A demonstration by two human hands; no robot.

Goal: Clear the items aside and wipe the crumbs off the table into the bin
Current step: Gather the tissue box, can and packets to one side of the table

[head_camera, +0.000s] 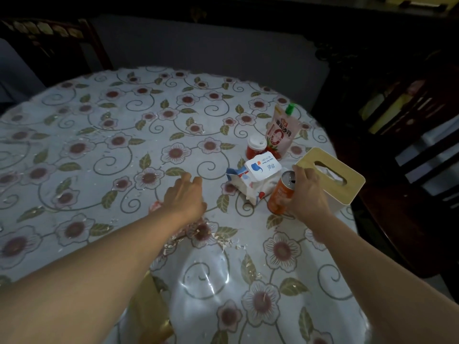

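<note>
My right hand (pixel 308 192) grips an orange drink can (pixel 279 193) that stands tilted on the round table (pixel 104 135) with a flowered plastic cloth. Just left of the can lies a white wet-wipes pack (pixel 253 178). Behind it stand a small red jar with a white lid (pixel 255 147) and a pink spout pouch with a green cap (pixel 282 131). A tissue box with a wooden lid (pixel 332 175) sits right of my right hand. My left hand (pixel 185 194) hovers over the cloth, fingers loosely bent, holding nothing. Pale crumbs (pixel 198 237) lie scattered below it.
More crumbs (pixel 82 147) are strewn over the table's left half. Dark wooden chairs (pixel 57 43) stand behind the table on the left. Dark furniture (pixel 407 115) is on the right. A yellowish object (pixel 151 306) sits under the table's near edge.
</note>
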